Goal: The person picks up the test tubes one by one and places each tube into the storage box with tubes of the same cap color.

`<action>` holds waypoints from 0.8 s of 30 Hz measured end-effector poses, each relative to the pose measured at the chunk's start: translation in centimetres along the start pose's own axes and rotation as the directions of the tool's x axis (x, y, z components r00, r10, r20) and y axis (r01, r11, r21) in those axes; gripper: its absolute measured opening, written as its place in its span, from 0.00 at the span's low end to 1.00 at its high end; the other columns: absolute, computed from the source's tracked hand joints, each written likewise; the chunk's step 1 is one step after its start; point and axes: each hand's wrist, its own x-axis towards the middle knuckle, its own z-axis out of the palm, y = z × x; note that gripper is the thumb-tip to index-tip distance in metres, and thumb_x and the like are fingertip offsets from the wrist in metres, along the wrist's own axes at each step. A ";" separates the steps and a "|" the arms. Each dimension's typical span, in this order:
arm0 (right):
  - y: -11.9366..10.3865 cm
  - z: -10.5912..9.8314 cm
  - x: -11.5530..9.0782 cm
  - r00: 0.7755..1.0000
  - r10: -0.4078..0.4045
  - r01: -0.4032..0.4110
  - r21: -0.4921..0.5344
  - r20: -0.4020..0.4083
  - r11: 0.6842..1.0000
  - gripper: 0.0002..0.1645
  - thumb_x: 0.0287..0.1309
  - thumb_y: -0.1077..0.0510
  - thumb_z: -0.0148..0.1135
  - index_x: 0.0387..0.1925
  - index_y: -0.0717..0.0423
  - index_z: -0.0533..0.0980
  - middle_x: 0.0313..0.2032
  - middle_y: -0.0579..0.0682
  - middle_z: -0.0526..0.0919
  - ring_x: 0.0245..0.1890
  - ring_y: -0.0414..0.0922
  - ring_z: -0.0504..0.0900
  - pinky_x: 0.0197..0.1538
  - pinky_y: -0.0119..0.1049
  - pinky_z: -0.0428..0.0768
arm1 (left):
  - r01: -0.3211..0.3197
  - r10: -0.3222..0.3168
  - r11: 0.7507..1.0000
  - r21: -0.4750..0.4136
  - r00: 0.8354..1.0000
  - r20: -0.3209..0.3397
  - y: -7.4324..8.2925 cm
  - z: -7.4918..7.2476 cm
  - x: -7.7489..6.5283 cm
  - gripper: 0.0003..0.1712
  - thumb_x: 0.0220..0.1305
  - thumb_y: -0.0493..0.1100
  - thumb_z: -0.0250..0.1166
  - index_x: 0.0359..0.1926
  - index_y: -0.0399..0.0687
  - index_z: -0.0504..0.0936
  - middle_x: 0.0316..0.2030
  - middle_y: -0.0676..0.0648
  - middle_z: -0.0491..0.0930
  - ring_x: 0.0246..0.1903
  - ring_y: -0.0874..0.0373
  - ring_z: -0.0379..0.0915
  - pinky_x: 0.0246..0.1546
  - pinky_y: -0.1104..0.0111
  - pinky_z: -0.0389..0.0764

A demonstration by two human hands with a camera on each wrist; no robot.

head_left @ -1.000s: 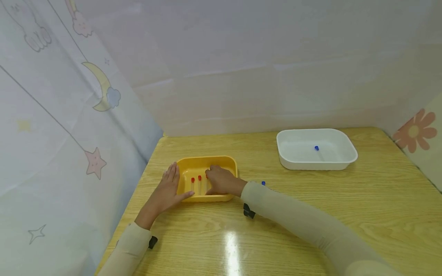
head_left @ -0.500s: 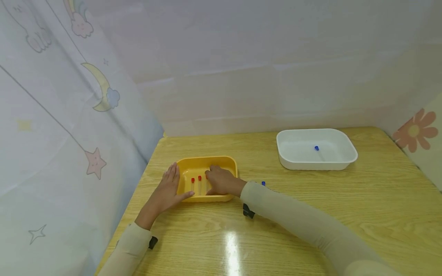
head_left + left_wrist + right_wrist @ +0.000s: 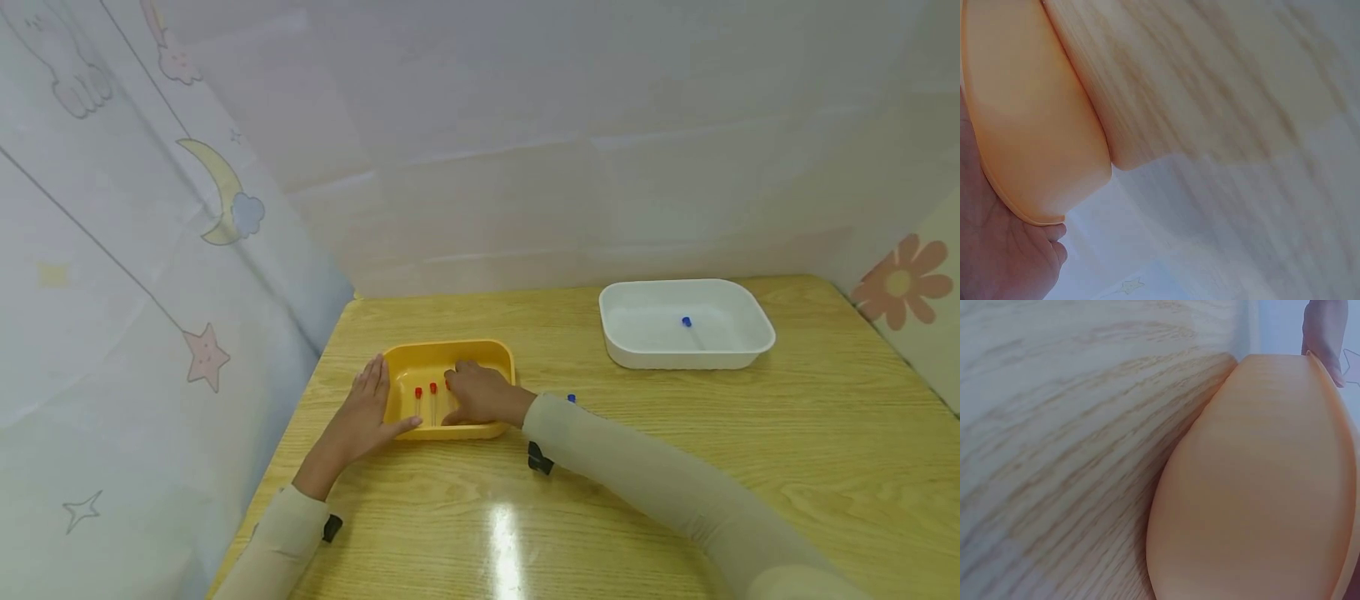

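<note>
A yellow tray (image 3: 450, 432) stands on the wooden table, also large in the left wrist view and the right wrist view. My left hand (image 3: 366, 412) rests on its left end, fingers straight along the rim and thumb over the front edge. Inside, two thin clear test tubes with red caps (image 3: 418, 392) lie side by side. My right hand (image 3: 480, 393) reaches in from the right and pinches a third red-capped test tube (image 3: 447, 385) with finger and thumb; the hand covers most of it. In the right wrist view, only a dark sliver of that hand shows.
A white tray (image 3: 678, 360) at the back right holds a blue-capped test tube (image 3: 687, 322). Another blue cap (image 3: 572, 398) peeks out behind my right sleeve (image 3: 622, 450) on the table (image 3: 420, 517). Printed cloth hangs behind and on the left.
My right thumb and the red-capped test tube have shifted very slightly left. My left hand and the trays stay in place.
</note>
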 end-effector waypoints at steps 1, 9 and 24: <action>0.0 0.0 0.0 1.000 0.004 -0.004 0.006 0.006 1.000 0.45 0.53 0.30 0.71 0.60 0.57 0.76 0.48 0.51 0.78 0.45 0.45 0.76 0.43 0.38 0.80 | 0.000 0.000 1.000 0.001 1.000 -0.002 0.0 0.0 0.0 0.68 0.65 0.76 0.57 0.79 0.29 0.37 0.79 0.34 0.31 0.79 0.39 0.28 0.76 0.45 0.40; 0.0 -0.2 -0.2 0.999 0.015 -0.016 0.033 0.033 0.999 0.48 0.59 0.33 0.69 0.70 0.59 0.70 0.60 0.55 0.77 0.57 0.49 0.77 0.53 0.43 0.81 | 0.008 -0.008 1.000 -0.004 1.000 -0.004 0.0 0.1 -0.2 0.68 0.64 0.76 0.57 0.78 0.29 0.38 0.79 0.32 0.33 0.79 0.39 0.29 0.75 0.44 0.40; 0.5 -1.9 -2.0 1.000 -0.003 0.004 0.083 -0.007 0.997 0.46 0.62 0.37 0.68 0.72 0.59 0.67 0.66 0.58 0.73 0.65 0.53 0.74 0.61 0.49 0.78 | 0.004 -0.004 1.000 0.011 1.000 0.000 0.1 0.0 0.0 0.68 0.65 0.76 0.56 0.79 0.30 0.37 0.79 0.35 0.30 0.79 0.39 0.29 0.75 0.44 0.40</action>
